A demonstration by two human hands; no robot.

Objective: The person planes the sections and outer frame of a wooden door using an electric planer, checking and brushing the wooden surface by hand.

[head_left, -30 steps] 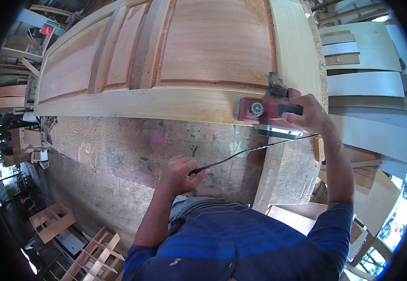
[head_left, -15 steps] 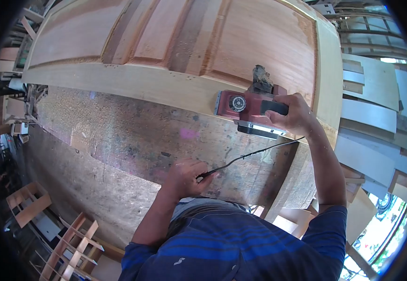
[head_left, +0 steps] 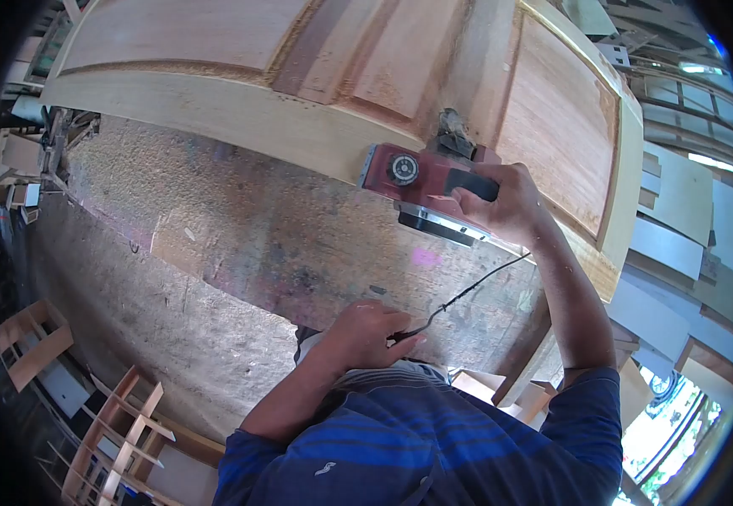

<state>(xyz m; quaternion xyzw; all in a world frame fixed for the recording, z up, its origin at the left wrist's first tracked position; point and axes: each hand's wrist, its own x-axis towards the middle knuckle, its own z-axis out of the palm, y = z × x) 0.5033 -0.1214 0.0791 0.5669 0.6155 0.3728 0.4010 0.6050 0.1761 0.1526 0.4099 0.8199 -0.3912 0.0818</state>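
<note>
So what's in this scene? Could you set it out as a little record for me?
Right hand: gripping a red power planer
Left hand: holding a black cord
Planer position: over the near rail of a panelled wooden door, partly overhanging its edge
Cord path: from the left hand towards the right wrist
Surface below: stained workbench with a pink mark
Right background: pale boards

Cord (head_left: 444, 307) over bench (head_left: 324, 228) R — obstr., room L
</note>
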